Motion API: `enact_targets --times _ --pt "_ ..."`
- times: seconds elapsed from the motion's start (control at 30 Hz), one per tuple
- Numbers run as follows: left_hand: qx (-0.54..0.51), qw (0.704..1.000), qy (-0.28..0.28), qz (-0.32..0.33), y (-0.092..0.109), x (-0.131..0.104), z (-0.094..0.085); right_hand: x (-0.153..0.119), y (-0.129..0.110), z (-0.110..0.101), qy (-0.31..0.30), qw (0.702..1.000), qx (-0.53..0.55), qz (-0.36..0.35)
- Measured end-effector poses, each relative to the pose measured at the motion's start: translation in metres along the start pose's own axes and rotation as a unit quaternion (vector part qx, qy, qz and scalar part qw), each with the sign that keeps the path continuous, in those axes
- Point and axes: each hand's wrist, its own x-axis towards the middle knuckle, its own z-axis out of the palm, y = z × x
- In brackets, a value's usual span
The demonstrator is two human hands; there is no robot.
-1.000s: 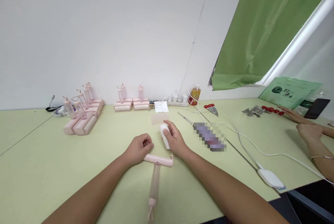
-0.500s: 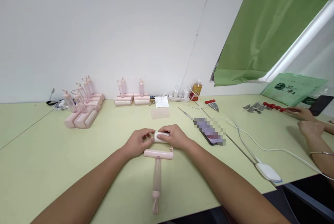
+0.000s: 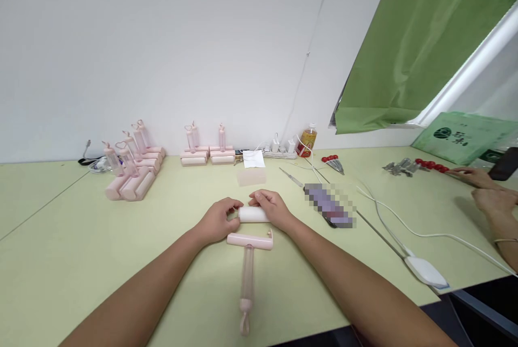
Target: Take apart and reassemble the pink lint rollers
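Observation:
A white roll lies crosswise on the pale green table. My left hand pinches its left end between thumb and fingers. Over its right end rests my right hand, fingers curved around it. Just below, toward the table's front edge, lies a pink T-shaped roller handle with a clear pink shaft and a loop at its bottom end. A translucent pink piece lies beyond the hands.
Pink rollers stand grouped at the left, more by the wall. A phone, a bottle, a white cable and a charging pad are to the right. Another person's hands are near red-tipped metal pieces.
My right hand has slid to the right along the white roll and more of the roll shows. The view has shifted slightly, so the table's objects appear farther right.

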Motion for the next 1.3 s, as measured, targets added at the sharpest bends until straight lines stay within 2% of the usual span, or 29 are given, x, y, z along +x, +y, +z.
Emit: enact_targets --times 0.1,0.27,0.37,0.43,0.5,0.67,0.8,1.0,1.3 --pt "0.006 1.000 0.015 -0.018 0.000 0.001 -0.002 0.004 0.004 -0.009 0.020 0.999 0.005 0.027" --pt "0.034 0.997 0.041 -0.048 -0.003 0.003 -0.005 -0.001 0.001 -0.045 0.009 0.998 -0.039 0.053" --pt "0.041 0.996 0.058 -0.056 -0.006 0.002 -0.005 -0.010 -0.007 -0.064 -0.067 0.987 -0.062 0.134" --pt "0.041 0.996 0.060 -0.043 -0.007 0.001 -0.005 -0.015 -0.013 -0.071 -0.132 0.972 -0.036 0.189" --pt "0.037 0.998 0.049 -0.027 -0.006 0.000 -0.004 -0.018 -0.016 -0.072 -0.167 0.963 0.005 0.211" --pt "0.046 0.999 0.019 -0.012 -0.004 -0.001 -0.004 -0.016 -0.014 -0.058 -0.151 0.970 0.064 0.179" --pt "0.037 0.999 0.027 -0.027 -0.005 0.001 -0.004 -0.012 -0.006 -0.047 -0.149 0.973 0.082 0.154" --pt "0.043 0.998 0.004 -0.039 -0.004 0.002 -0.005 -0.011 0.001 -0.047 -0.169 0.970 0.110 0.138" --pt "0.054 0.998 -0.016 -0.029 -0.002 0.004 -0.007 -0.009 0.000 -0.051 -0.202 0.977 0.012 0.071"
